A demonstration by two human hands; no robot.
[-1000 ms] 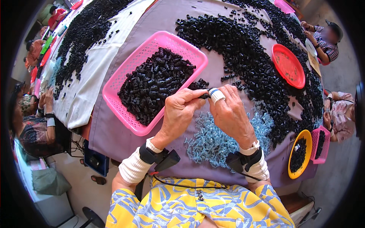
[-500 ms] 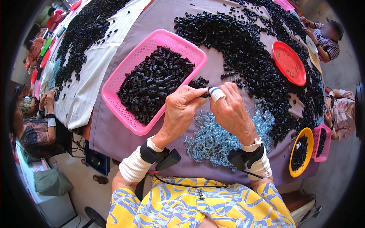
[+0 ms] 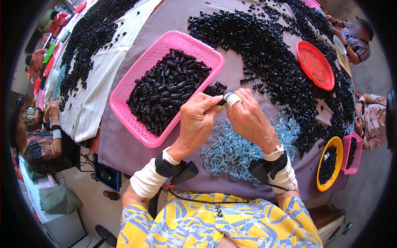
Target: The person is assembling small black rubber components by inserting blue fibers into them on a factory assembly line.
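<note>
My left hand (image 3: 197, 120) and my right hand (image 3: 249, 118) meet over the table, fingertips pinched together. Between them is a small black plastic piece (image 3: 222, 102), mostly covered by the fingers. A white wrap with a blue stripe (image 3: 232, 99) sits on a finger of my right hand. Left of my hands stands a pink perforated basket (image 3: 124, 97) full of black plastic pieces (image 3: 167, 89). Under and beside my right hand spreads a heap of small pale-blue springs (image 3: 231, 151). A little cluster of black pieces (image 3: 216, 88) lies just beyond my fingertips.
A large pile of loose black pieces (image 3: 256, 49) covers the far and right side. On it rests a red tray (image 3: 315, 66). A yellow bowl (image 3: 340, 149) and a small pink basket (image 3: 359, 153) stand at the right edge. Co-workers sit at both sides.
Both hands stay joined at nearly the same spot, with only slight shifts of the fingers. The whole view has tilted a little.
</note>
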